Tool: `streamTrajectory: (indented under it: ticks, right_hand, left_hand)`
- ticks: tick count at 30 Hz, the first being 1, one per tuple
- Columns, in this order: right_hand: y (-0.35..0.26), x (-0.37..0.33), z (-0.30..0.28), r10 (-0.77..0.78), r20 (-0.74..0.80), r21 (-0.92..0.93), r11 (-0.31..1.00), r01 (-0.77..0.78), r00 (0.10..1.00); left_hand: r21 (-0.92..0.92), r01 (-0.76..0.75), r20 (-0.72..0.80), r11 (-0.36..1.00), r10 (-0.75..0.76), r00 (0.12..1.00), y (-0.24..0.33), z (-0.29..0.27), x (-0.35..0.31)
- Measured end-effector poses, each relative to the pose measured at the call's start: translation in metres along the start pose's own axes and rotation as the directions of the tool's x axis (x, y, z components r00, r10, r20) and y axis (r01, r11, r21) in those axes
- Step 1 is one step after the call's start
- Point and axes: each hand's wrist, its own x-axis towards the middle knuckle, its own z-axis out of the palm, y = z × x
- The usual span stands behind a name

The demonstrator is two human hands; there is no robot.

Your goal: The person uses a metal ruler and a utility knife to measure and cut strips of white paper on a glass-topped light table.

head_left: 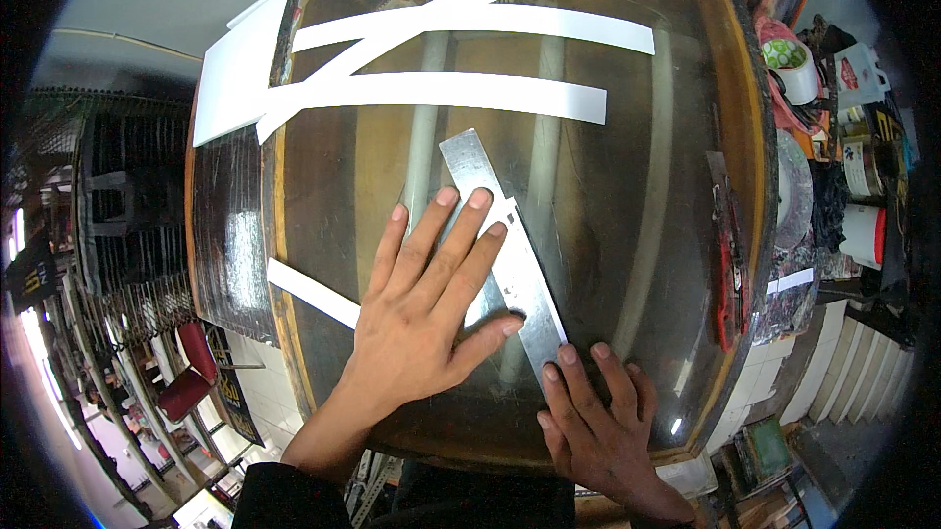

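A metal ruler (467, 158) lies aslant on the glass-topped table, its far end pointing up and to the left. My left hand (417, 313) rests flat across it with the fingers spread. Along the ruler's right edge shows a narrow white paper strip (535, 269), partly covered by the ruler. At the near end of the ruler and strip, the fingertips of my right hand (603, 421) touch down, slightly bent and apart, with nothing seen gripped in them. Part of the ruler is hidden beneath my left hand.
Several white strips (529, 95) cross each other at the table's far side, near a white stack of sheets (235, 68). Another strip (312, 292) lies left of my left hand. A red utility knife (727, 279) lies by the right wooden rim (760, 137). Clutter stands beyond it.
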Motion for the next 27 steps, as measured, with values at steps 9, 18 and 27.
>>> streamTrajectory:
  ticks: [9, 18, 27]
  right_hand:
    - [0.0002, 0.0011, -0.0008, -0.001, 0.004, -0.007, 1.0, 0.001, 1.0]
    - [0.0004, 0.0011, -0.0006, -0.005, 0.002, -0.008, 1.0, 0.005, 1.0]
    - [-0.0014, 0.0009, -0.0028, 0.015, -0.015, -0.043, 0.999, -0.016, 1.0]
  left_hand:
    - [-0.005, 0.006, 0.006, 1.0, -0.006, 1.0, -0.0008, 0.0004, 0.0]
    - [-0.006, 0.005, -0.001, 1.0, -0.005, 1.0, -0.0005, 0.0005, 0.0001]
    - [-0.006, 0.012, -0.001, 1.0, -0.012, 1.0, 0.0038, -0.0025, 0.0022]
